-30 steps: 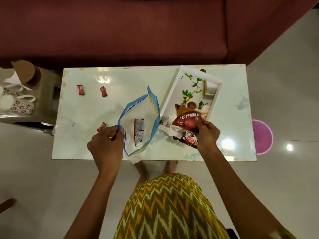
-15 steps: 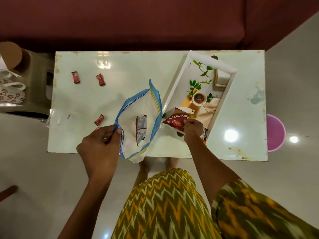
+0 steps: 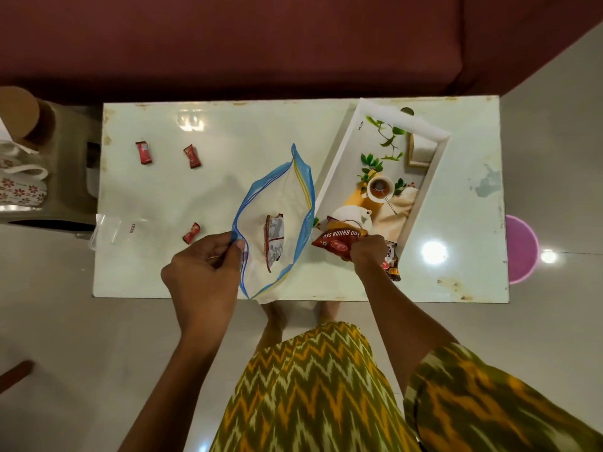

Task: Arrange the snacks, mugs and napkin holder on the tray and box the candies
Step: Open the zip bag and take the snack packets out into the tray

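The bench (image 3: 228, 197) has a hard, glossy pale top with bright glare, stained and worn at its edges; the floor (image 3: 81, 337) is equally shiny tile. The zip bag (image 3: 287, 190) is thin clear plastic with a blue seal strip, the snack packet (image 3: 339, 244) and candies (image 3: 143, 152) crinkly glossy red film. The tray (image 3: 339, 164) looks smooth, white and printed, the sofa (image 3: 261, 44) matt maroon cloth.
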